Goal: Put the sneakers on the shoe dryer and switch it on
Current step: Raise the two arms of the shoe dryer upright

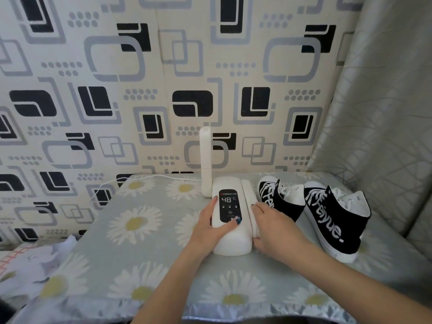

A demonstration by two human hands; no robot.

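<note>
A white shoe dryer (230, 239) lies on the daisy-print table cover, its black panel showing 48 °C. Its left arm (206, 160) stands upright; the right arm (249, 197) lies folded flat beside the body. My left hand (210, 226) grips the dryer's left side, thumb on the lower panel. My right hand (275, 228) holds the folded right arm. Two black high-top sneakers stand to the right of the dryer: one (280, 198) close to it, the other (336, 218) further right. Neither is on the dryer.
A white power cord (112, 183) runs from the dryer off the table's left back edge. A patterned wall stands close behind. A grey curtain (378, 113) hangs at the right. Crumpled cloth (39, 260) lies at the lower left.
</note>
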